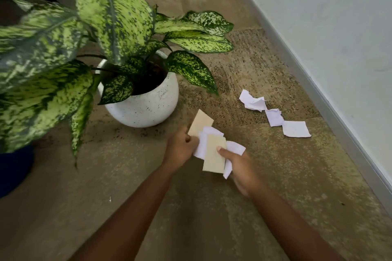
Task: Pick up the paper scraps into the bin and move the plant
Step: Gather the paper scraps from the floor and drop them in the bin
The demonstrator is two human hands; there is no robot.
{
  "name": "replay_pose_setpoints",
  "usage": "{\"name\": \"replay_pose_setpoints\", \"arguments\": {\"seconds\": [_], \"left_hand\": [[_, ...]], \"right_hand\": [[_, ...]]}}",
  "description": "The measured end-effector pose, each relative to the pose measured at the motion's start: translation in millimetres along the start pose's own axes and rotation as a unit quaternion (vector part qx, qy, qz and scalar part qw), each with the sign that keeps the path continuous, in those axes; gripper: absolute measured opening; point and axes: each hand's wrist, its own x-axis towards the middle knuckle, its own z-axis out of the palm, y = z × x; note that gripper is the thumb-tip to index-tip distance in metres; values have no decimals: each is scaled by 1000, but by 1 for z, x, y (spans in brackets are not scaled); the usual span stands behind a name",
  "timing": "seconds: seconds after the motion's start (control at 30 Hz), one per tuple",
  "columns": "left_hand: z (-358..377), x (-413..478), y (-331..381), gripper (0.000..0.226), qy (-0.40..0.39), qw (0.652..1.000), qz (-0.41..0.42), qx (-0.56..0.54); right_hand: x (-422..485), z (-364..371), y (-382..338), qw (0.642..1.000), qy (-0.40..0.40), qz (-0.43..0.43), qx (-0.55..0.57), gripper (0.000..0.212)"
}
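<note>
the fingers (222, 151) of the right hand (241, 167) are closed in a pinch, thumb on top, over a cream slip and some white pieces of the gathered scraps (212, 150), and the fingers of the left hand (180, 148) are curled shut on the other edge of the same bundle, where a second cream slip sticks out toward the pot. both hands meet over the floor (148, 207), low and close to the body, and my reading is that the bundle is held from two sides so the loose pieces stack together and none slide out while more are collected. a dark blue shape (14, 171) sits at the left edge; it may be the bin, but too little of it shows to tell. just beyond the hands the white speckled pot (148, 108) stands upright on the floor, with the plant (112, 19) spreading wide mottled leaves over it and toward the camera; it does not look moved yet, and some dark crumbs lie on the floor around its base. farther right, well apart from the hands and near the grey skirting (318, 95) of the wall (339, 27), the loose scraps (275, 115) lie in a ragged line of white torn pieces, touching or overlapping one another. these appear to be what is left to gather, so the pickup seems partly done, with the binning and the plant to follow.
</note>
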Motion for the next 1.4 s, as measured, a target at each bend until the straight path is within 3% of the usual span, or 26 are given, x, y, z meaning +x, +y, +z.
{"name": "replay_pose_setpoints", "arguments": {"seconds": [0.03,0.17,0.3,0.4,0.53,0.67,0.8,0.93,1.03,1.17,1.3,1.4], "left_hand": [[-3,-7,1,18,-19,998,-20,-55],[-23,-34,11,24,-60,969,-78,-228],[-46,-59,17,24,-89,966,-90,-227],[-63,-79,22,34,-63,964,-105,-235],[-90,-107,28,42,-16,941,-160,-297],[-120,-132,20,43,-73,955,-179,-224],[-145,-154,7,21,-88,959,-166,-211],[-165,-165,-7,22,12,945,-172,-277],[-180,-167,-18,26,105,942,-177,-264],[-212,-170,-21,32,270,930,-134,-209],[-252,-175,-13,36,432,885,-78,-155],[-284,-168,-12,37,490,848,-51,-193]], "right_hand": [[1,6,-2,1000,2,14,27,12],[-4,27,-9,997,-15,34,74,10],[-23,51,-16,992,-59,30,111,8],[-38,72,-20,991,-48,28,121,36],[-61,104,-20,997,-14,-57,-47,55],[-86,133,-21,941,-58,-144,-301,57],[-112,161,-20,908,-92,-165,-374,88],[-130,187,-19,890,-135,-181,-396,93],[-136,205,-18,882,-153,-191,-402,76],[-136,213,-9,890,-191,-155,-384,88],[-130,205,1,889,-192,-104,-403,90],[-122,192,6,893,-178,-60,-410,80]]}}
